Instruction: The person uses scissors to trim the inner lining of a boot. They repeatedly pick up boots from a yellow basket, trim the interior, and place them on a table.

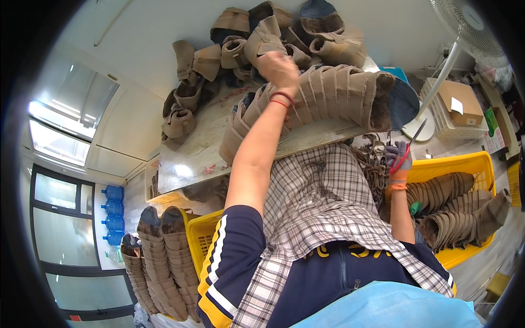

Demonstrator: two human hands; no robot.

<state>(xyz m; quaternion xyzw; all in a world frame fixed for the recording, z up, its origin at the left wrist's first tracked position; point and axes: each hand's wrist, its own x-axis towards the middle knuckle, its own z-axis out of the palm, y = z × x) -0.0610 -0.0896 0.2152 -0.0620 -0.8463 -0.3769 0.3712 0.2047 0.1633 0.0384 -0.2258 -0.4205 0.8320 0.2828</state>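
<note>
My left hand (279, 71) is bare with a red cord at the wrist. It reaches far across the table, fingers curled on a brown fleece-lined boot upper (265, 39) at the pile's near side. Below it runs a long nested row of similar brown uppers (333, 98), ending in a dark blue lining at the right. My right hand (398, 158), in a grey glove with an orange cuff, is closed on scissors (403, 159) with red handles. The blades point up and away, beside the table's right end. Dark strips (372, 164) hang in a bunch next to that hand.
More loose uppers (229, 24) are heaped against the wall on the worn table (191, 164). A yellow crate (484, 164) of stacked uppers stands at my right, another yellow crate (199, 240) at my left beside tall stacks (175, 257). A white fan (470, 27) stands at the far right.
</note>
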